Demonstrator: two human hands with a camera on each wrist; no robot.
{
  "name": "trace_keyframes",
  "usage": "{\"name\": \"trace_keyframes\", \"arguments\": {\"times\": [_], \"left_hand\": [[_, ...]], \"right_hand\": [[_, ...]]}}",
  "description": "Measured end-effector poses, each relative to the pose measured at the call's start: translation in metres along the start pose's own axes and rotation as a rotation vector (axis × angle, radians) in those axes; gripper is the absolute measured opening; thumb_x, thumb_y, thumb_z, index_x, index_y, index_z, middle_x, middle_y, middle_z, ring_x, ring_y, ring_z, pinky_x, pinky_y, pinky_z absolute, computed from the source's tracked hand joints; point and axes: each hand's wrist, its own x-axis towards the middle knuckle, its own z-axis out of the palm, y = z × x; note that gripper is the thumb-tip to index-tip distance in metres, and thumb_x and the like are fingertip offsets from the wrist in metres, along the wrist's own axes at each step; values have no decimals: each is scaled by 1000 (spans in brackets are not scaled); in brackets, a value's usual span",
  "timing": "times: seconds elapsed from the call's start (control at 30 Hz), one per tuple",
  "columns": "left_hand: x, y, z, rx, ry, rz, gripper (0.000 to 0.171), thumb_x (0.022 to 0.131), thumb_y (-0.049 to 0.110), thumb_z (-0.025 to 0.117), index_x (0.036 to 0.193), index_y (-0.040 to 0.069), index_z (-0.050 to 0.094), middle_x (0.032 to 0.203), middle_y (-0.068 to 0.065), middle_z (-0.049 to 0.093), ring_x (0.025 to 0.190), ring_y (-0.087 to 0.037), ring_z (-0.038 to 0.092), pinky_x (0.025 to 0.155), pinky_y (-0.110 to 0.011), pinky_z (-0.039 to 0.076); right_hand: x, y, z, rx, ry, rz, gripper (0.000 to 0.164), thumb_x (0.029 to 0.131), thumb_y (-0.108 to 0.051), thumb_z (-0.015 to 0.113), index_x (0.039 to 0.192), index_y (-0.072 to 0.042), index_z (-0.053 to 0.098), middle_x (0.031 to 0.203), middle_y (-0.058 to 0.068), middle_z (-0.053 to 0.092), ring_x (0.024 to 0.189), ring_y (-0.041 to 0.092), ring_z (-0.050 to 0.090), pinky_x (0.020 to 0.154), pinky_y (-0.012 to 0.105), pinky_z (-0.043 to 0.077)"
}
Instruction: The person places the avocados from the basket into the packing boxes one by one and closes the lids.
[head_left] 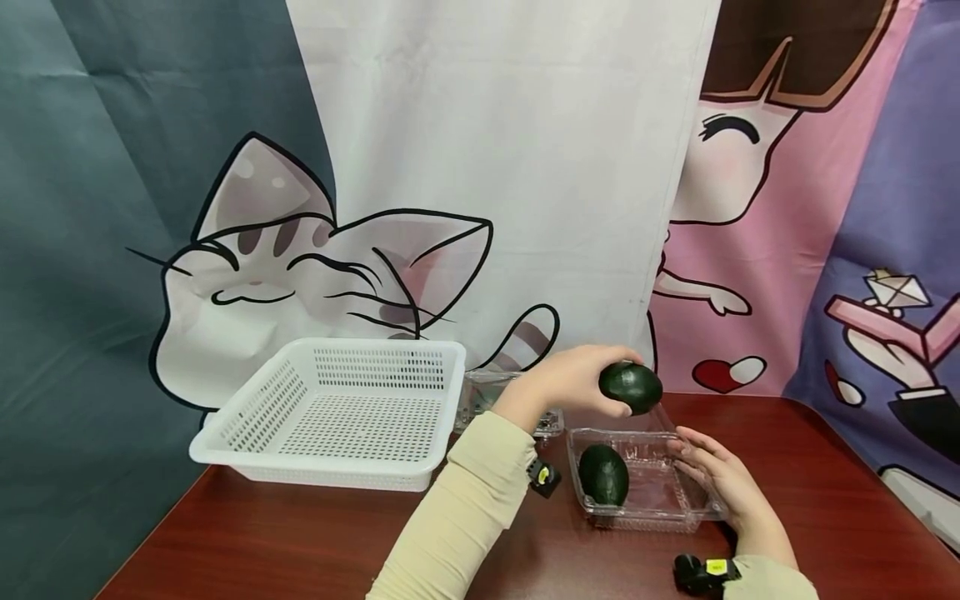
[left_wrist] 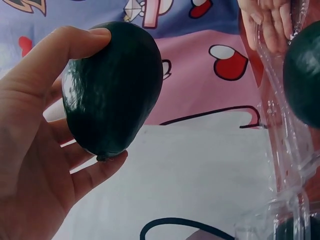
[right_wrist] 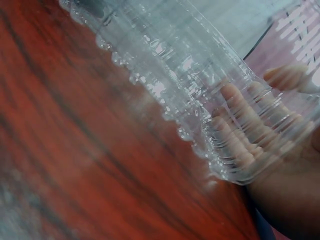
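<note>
My left hand (head_left: pixel 573 383) grips a dark green, glossy avocado (head_left: pixel 631 387) above an open clear plastic clamshell box (head_left: pixel 637 521). In the left wrist view, the thumb lies over the top of this avocado (left_wrist: pixel 115 90) and the fingers curl behind it, its small stem end showing. A second avocado (head_left: pixel 603 475) lies in the left part of the box. My right hand (head_left: pixel 723 479) rests along the box's right side. Its fingers (right_wrist: pixel 237 132) show through the clear ribbed wall in the right wrist view, fairly straight, the thumb apart from them.
A white perforated plastic basket (head_left: pixel 322 475) stands on the left of the reddish-brown table (head_left: pixel 300 533). Another clear plastic container (head_left: pixel 551 423) sits beside it, partly behind my left arm. A cartoon-printed cloth (head_left: pixel 510 125) hangs close behind the table.
</note>
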Motion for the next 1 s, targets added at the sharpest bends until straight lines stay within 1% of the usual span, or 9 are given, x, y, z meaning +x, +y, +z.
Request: {"name": "trace_keyframes", "arguments": {"times": [0.13, 0.3, 0.43, 0.53, 0.6, 0.7, 0.8, 0.9, 1.0], "left_hand": [[2, 0, 5, 13, 8, -7, 60, 76, 34, 74, 130, 25, 49, 116, 11, 55, 94, 1, 50, 77, -16, 39], [5, 1, 11, 7, -4, 1, 59, 76, 33, 73, 129, 25, 49, 115, 12, 55, 94, 1, 49, 76, -15, 38], [7, 3, 16, -4, -21, 0, 58, 77, 33, 72, 129, 25, 49, 115, 12, 54, 93, 1, 49, 75, -15, 39], [9, 4, 20, 1, -28, -1, 57, 76, 33, 73, 128, 27, 49, 114, 13, 55, 93, 1, 49, 75, -16, 40], [10, 5, 22, 2, -38, 0, 56, 76, 32, 73, 126, 28, 49, 112, 14, 55, 92, 2, 49, 75, -16, 40], [12, 7, 24, 11, -62, 11, 55, 75, 32, 74, 125, 27, 50, 110, 14, 55, 92, 2, 49, 76, -15, 39], [14, 10, 28, 31, -93, 10, 56, 75, 33, 74, 125, 27, 50, 108, 13, 54, 91, 2, 48, 76, -15, 39], [15, 12, 33, 54, -115, -4, 56, 75, 33, 74, 126, 29, 50, 108, 14, 54, 91, 3, 48, 76, -15, 38], [16, 16, 39, 72, -135, -17, 55, 75, 34, 74, 125, 30, 51, 109, 16, 54, 91, 4, 49, 77, -15, 38]], "right_hand": [[0, 0, 0, -2, -2, -7, 24, 98, -15, 45, 121, -21, 52, 102, -11, 64, 97, 0, 58, 80, 18, 47], [-1, 0, 0, -7, -10, -14, 24, 98, -14, 45, 120, -21, 52, 102, -11, 64, 98, 0, 58, 81, 18, 47], [0, -1, 0, -30, 2, 4, 30, 98, -17, 46, 128, -14, 47, 102, -12, 64, 98, -1, 58, 81, 18, 46], [0, -2, 0, -38, 7, 8, 34, 98, -18, 46, 131, -9, 44, 102, -13, 64, 97, -1, 58, 81, 18, 47], [0, -1, 1, -27, 0, 0, 31, 98, -17, 45, 129, -12, 47, 102, -12, 64, 97, -1, 58, 81, 18, 47], [0, -1, 1, -9, -17, -15, 24, 99, -14, 44, 119, -22, 53, 103, -11, 64, 98, 0, 58, 81, 18, 47], [0, -1, 1, -11, -10, -9, 21, 98, -15, 45, 110, -30, 55, 101, -12, 64, 97, 1, 59, 80, 18, 47], [-1, -1, 1, -3, 14, -2, 18, 98, -16, 47, 106, -31, 54, 98, -13, 63, 94, 2, 60, 80, 19, 48], [-1, -1, 3, 21, 29, -16, 21, 97, -14, 47, 101, -32, 57, 96, -13, 61, 91, 4, 61, 79, 20, 48]]}}
